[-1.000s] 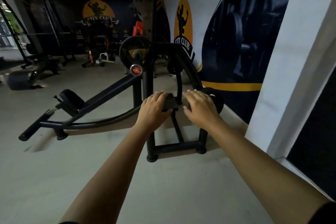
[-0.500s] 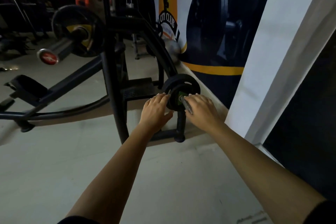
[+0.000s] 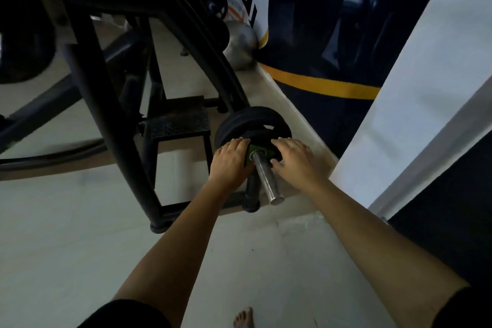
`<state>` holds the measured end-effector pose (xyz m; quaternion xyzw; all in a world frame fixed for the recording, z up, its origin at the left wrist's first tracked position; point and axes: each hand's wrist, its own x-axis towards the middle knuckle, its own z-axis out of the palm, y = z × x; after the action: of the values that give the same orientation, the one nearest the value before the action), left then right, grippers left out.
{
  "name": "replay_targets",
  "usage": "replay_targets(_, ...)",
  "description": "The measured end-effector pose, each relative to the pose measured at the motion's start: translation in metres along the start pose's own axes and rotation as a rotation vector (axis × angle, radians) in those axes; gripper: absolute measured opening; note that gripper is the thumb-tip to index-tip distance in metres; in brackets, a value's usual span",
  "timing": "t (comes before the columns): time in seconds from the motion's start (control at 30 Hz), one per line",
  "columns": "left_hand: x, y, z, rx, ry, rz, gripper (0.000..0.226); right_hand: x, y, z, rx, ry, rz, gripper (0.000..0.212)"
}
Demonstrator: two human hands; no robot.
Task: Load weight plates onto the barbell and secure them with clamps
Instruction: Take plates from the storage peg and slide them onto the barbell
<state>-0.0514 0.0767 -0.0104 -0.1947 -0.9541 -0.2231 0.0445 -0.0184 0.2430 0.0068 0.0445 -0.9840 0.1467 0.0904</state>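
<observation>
Both hands on the front weight plate [image 3: 262, 130], which sits w/ others on a storage peg [image 3: 266, 180] low on the rack [image 3: 111, 125], near the wall. Left hand [image 3: 230, 161] fingers curl over its left rim; right hand [image 3: 294, 160] covers the right, grip on the rim partly hidden. Judgement: pull straight along the peg, hands level, so the bore doesn't bind. My bare foot [image 3: 243, 318] is below: keep clear.
</observation>
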Motion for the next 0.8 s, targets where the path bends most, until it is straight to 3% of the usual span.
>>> replay_targets(0.27,0.109,-0.031,0.054,-0.041,-0.123,-0.136,0.059,0.116,0.056,0.048,0.11,-0.161,0.071,0.055)
replay_targets(0.53,0.152,-0.051,0.098,-0.156,-0.188,-0.309,0.058,0.177,0.101,0.096,0.181,-0.395,0.037,0.063)
replay_targets(0.8,0.172,-0.059,0.115,-0.146,-0.097,-0.378,0.055,0.197,0.121,0.117,0.211,-0.349,-0.048,0.055)
